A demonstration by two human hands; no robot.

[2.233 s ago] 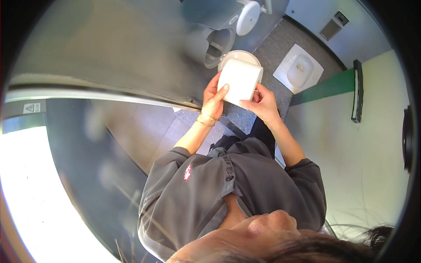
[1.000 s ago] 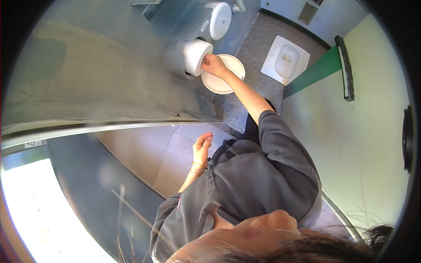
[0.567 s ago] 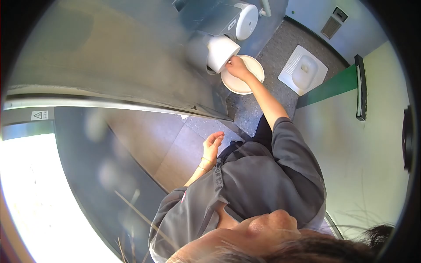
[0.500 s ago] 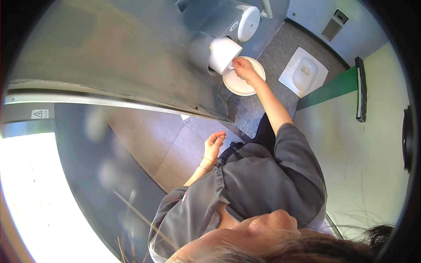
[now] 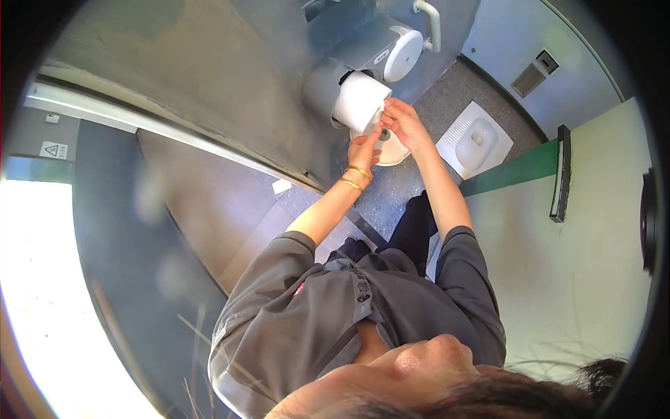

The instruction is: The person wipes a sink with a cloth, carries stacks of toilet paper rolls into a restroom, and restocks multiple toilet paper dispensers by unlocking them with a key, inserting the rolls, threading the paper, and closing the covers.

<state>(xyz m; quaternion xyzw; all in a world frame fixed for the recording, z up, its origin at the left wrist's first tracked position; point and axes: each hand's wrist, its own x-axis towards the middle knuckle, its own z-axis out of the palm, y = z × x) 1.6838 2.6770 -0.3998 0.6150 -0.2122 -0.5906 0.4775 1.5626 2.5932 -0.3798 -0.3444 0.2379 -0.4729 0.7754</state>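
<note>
A large white paper roll (image 5: pixel 362 102) sits in the open round dispenser (image 5: pixel 322 91) on the grey partition. My left hand (image 5: pixel 364 148), with gold bangles at the wrist, is at the roll's near end, its fingertips pinched at the paper's edge. My right hand (image 5: pixel 405 122) meets it there from the right, thumb and fingers closed at the roll's end face. A thin bit of paper or core seems to lie between the fingertips, too small to make out. The dispenser's round white cover (image 5: pixel 394 150) hangs open below the hands, partly hidden by them.
A second dispenser with a closed white cover (image 5: pixel 403 56) is mounted beyond, near a white pipe (image 5: pixel 434 28). On the floor behind is a squat toilet (image 5: pixel 476 140). The green-striped door (image 5: pixel 516 167) stands at right; the partition's edge (image 5: pixel 188 136) runs at left.
My left hand has risen from near my waist to the roll. My right hand stays by the roll's end. Earlier, both hands held the roll in front of me; now it is in the dispenser.
</note>
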